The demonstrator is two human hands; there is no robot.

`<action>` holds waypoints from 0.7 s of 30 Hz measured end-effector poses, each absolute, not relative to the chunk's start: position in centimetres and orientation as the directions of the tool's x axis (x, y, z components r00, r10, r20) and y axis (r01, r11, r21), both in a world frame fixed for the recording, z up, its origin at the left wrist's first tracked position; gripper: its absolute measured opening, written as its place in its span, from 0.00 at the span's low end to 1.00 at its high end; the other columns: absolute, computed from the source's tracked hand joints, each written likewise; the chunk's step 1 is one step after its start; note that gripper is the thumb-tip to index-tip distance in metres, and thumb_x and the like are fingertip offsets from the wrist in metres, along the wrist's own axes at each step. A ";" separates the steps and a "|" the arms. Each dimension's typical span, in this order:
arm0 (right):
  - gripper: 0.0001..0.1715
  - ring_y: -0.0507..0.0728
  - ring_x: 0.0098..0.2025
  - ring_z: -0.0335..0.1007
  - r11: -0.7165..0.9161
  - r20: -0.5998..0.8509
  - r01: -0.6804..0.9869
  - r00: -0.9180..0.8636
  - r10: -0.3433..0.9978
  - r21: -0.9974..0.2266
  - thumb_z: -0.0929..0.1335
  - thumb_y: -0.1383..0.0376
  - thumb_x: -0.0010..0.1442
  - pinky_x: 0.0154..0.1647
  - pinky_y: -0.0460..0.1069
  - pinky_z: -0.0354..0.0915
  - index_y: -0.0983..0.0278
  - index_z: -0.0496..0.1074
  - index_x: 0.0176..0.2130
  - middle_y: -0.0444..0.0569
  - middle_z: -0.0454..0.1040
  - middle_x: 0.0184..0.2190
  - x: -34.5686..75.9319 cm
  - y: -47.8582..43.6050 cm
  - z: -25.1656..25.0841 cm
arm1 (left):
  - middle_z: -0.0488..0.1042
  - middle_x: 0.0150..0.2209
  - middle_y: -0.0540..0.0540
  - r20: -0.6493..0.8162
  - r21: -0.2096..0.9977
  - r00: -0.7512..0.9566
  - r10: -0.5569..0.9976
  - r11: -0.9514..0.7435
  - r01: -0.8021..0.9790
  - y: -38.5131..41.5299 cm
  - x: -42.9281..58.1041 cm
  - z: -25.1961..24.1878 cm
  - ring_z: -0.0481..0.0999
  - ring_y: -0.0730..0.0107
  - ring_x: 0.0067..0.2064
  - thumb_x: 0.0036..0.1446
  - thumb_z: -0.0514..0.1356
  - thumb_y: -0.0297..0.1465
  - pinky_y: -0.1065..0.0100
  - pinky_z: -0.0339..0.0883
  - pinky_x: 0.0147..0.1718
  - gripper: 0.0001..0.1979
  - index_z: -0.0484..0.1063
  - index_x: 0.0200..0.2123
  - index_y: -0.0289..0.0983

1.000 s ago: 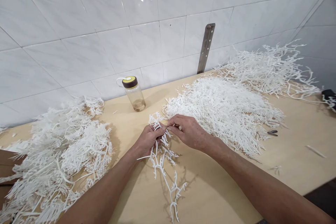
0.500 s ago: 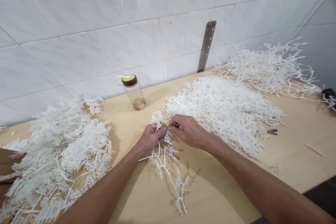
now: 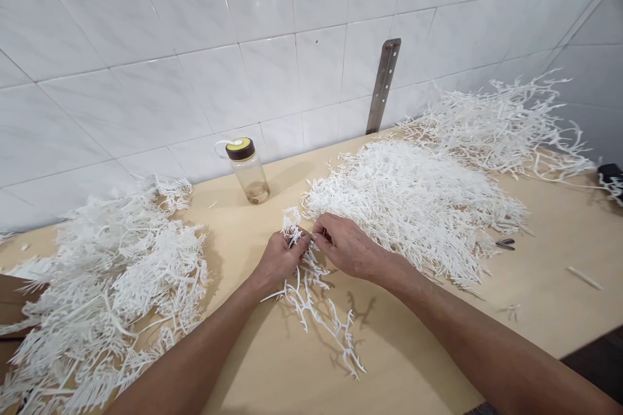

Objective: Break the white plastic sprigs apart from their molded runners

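Note:
A white plastic branch [image 3: 316, 318] with many small twigs hangs from my left hand [image 3: 278, 259], whose fingers are closed around its upper part. Its forked lower end reaches toward me over the tabletop and casts a shadow there. My right hand [image 3: 346, 243] meets the left one at the fingertips, thumb and forefinger pinched at the branch's upper sprigs. The exact spot between the fingertips is too small to make out. Just behind my right hand lies a heap of short white plastic sprigs [image 3: 413, 194].
On the left spreads a large pile of white branches [image 3: 146, 259]. Bare, longer stems [image 3: 501, 123] are heaped at the back right. A clear bottle [image 3: 250, 175] with a dark lid stands near the tiled wall. A perforated metal strip [image 3: 383, 85] rises against the wall.
The hanging end of the branch has swung to the right and slightly up. Both hands stay nearly in place, fingertips still together.

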State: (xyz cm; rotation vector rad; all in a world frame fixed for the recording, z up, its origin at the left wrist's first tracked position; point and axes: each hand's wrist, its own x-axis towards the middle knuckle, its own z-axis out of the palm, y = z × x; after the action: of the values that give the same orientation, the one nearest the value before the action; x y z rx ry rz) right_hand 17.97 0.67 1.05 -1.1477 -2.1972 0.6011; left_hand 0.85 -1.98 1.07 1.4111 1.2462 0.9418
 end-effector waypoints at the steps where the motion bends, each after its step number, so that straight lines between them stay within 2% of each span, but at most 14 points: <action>1: 0.08 0.52 0.30 0.62 0.533 0.290 0.573 -0.464 0.837 -0.622 0.62 0.69 0.64 0.31 0.48 0.56 0.64 0.66 0.32 0.45 0.71 0.29 17.9 0.7 1.0 | 0.58 0.21 0.54 -0.059 0.977 0.169 0.984 0.022 0.211 -2.0 0.8 1.0 0.57 0.76 0.24 0.56 0.60 0.43 0.72 0.54 0.24 0.18 0.66 0.26 0.35; 10: 0.11 0.54 0.36 0.68 0.593 0.310 0.559 -0.522 0.795 -0.579 0.60 0.70 0.67 0.38 0.50 0.60 0.65 0.70 0.36 0.49 0.74 0.35 17.9 0.6 1.5 | 0.57 0.21 0.55 -0.103 0.993 0.183 0.978 0.091 0.076 -2.0 0.7 1.2 0.58 0.77 0.23 0.55 0.62 0.42 0.73 0.56 0.24 0.16 0.66 0.28 0.35; 18: 0.09 0.52 0.32 0.64 0.580 0.329 0.621 -0.481 0.813 -0.526 0.61 0.72 0.64 0.33 0.48 0.57 0.65 0.67 0.33 0.47 0.71 0.31 17.8 0.2 1.5 | 0.56 0.20 0.55 -0.104 0.990 0.217 0.971 0.080 0.117 -2.1 0.9 1.6 0.55 0.78 0.22 0.56 0.61 0.40 0.73 0.50 0.22 0.17 0.63 0.24 0.36; 21: 0.08 0.52 0.30 0.63 0.573 0.326 0.662 -0.472 0.819 -0.482 0.61 0.72 0.65 0.30 0.47 0.55 0.65 0.66 0.34 0.47 0.71 0.32 17.3 -0.2 1.5 | 0.55 0.21 0.55 -0.138 0.990 0.234 0.962 0.126 0.065 -1.9 0.8 1.4 0.54 0.78 0.23 0.55 0.61 0.40 0.73 0.50 0.22 0.17 0.60 0.23 0.36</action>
State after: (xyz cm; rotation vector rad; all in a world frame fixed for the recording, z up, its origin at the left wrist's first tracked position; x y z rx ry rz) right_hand 17.32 -0.19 1.51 -1.1818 -2.2796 0.3943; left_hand 0.83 -1.90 1.36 1.2501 1.1265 0.9121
